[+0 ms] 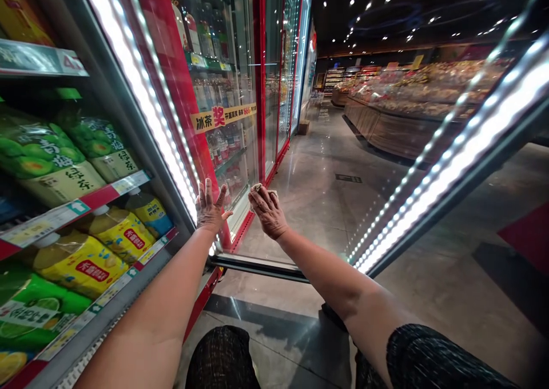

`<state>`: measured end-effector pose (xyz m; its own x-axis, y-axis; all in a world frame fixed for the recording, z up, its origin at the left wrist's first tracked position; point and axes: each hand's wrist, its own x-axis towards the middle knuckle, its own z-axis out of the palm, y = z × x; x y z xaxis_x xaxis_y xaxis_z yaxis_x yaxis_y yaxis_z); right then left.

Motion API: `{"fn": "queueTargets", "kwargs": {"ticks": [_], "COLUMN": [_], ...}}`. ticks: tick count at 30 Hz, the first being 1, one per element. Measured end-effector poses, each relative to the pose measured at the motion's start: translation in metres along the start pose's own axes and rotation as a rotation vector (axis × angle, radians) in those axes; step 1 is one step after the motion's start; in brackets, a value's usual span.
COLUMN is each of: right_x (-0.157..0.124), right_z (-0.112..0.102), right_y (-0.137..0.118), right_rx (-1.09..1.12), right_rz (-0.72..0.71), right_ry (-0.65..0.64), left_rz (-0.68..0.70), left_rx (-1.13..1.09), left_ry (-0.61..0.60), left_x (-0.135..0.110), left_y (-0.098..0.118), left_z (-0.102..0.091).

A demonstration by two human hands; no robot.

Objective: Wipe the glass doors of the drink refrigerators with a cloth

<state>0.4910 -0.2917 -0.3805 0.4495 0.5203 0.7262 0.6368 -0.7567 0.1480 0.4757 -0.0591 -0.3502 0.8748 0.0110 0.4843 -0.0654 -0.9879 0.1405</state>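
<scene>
An opened glass cooler door [300, 257], edged with bright light strips, stands in front of me. Low on its glass, my right hand [271, 214] presses a pale cloth [258, 190], which is bunched under the fingers and mostly hidden by them. To the left, my left hand [210, 209] has its fingers spread, nearest the door's lit left edge. Nothing shows in that hand. Whether its palm touches the glass or the frame I cannot tell.
At left, cooler shelves [86, 209] hold green and yellow drink bottles [81, 263]. Beyond the glass are red-framed coolers [261, 86], a shiny tiled floor [309, 194] and a wooden display stand [386, 120] heaped with goods. My knee [223, 357] is below the door.
</scene>
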Motion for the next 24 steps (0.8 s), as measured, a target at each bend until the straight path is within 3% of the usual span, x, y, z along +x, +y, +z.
{"fn": "queueTargets", "kwargs": {"ticks": [6, 12, 20, 24], "right_x": [0.004, 0.018, 0.03, 0.033], "right_z": [0.001, 0.011, 0.023, 0.017], "right_y": [-0.003, -0.018, -0.035, -0.035], "right_rx": [0.056, 0.078, 0.114, 0.127], "right_rz": [-0.125, -0.029, -0.219, -0.192], "right_ry": [-0.003, 0.049, -0.063, -0.05], "left_rz": [0.06, 0.119, 0.135, 0.131], "left_rx": [0.039, 0.099, 0.109, 0.118], "left_ry": [0.013, 0.015, -0.002, -0.056], "left_x": [0.0, -0.002, -0.001, 0.001], "left_y": [-0.015, -0.031, -0.037, -0.04], "left_z": [-0.006, -0.021, -0.022, -0.026]}}
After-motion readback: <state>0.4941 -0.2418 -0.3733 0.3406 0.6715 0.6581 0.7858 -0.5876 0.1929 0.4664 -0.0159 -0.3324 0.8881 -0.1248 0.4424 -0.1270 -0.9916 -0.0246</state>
